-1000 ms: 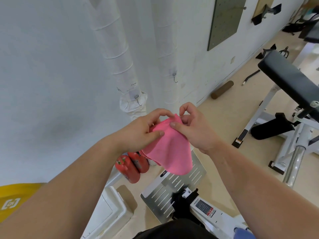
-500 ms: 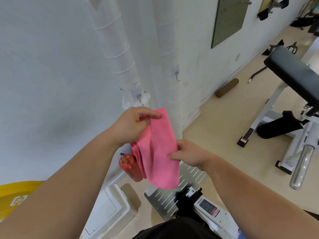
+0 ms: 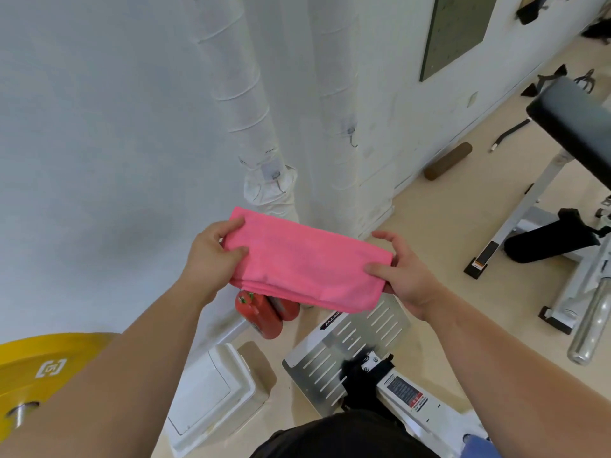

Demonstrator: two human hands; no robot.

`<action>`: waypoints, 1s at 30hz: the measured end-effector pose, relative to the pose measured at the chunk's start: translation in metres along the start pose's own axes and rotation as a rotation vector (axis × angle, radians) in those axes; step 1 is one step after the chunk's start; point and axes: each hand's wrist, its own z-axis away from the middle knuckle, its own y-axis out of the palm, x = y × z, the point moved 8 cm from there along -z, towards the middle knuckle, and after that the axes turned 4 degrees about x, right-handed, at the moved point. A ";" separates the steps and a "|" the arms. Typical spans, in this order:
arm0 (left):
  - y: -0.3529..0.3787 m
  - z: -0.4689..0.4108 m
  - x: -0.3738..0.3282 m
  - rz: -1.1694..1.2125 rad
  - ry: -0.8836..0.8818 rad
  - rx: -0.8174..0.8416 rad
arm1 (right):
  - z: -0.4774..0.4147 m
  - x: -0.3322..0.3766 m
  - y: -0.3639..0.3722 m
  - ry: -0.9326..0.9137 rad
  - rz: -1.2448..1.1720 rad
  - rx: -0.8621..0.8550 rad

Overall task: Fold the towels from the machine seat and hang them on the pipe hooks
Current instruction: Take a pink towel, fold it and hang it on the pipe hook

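Note:
A pink towel (image 3: 304,264), folded into a flat band, is stretched level between my hands in front of the wall. My left hand (image 3: 211,256) pinches its left end, thumb on top. At the right end my right hand (image 3: 401,274) holds the cloth with the thumb over it and fingers underneath. Behind the towel stand two white wrapped pipes. A small metal hook (image 3: 279,180) hangs on the left pipe (image 3: 244,104), just above the towel. Another hook (image 3: 352,135) hangs on the right pipe (image 3: 337,94). Both hooks are bare.
Two red fire extinguishers (image 3: 261,314) stand on the floor under the towel. A slotted metal footplate (image 3: 347,345) and a white box (image 3: 211,388) lie below my arms. A yellow weight plate (image 3: 43,368) is at lower left, a black padded bench (image 3: 572,123) at right.
The towel hung vertically from my left hand before. My right hand slid to its free end and the two hands pulled apart, so the folded towel now spans level between them.

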 end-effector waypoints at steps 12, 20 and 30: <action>0.071 0.044 -0.037 -0.208 0.304 0.123 | 0.006 0.038 0.013 -0.174 0.308 -0.406; 0.105 0.066 -0.066 -0.070 0.385 0.176 | 0.011 0.063 0.060 -0.242 0.274 -0.266; 0.096 0.072 -0.077 -0.072 0.350 0.165 | 0.023 0.059 0.083 -0.154 -0.133 0.065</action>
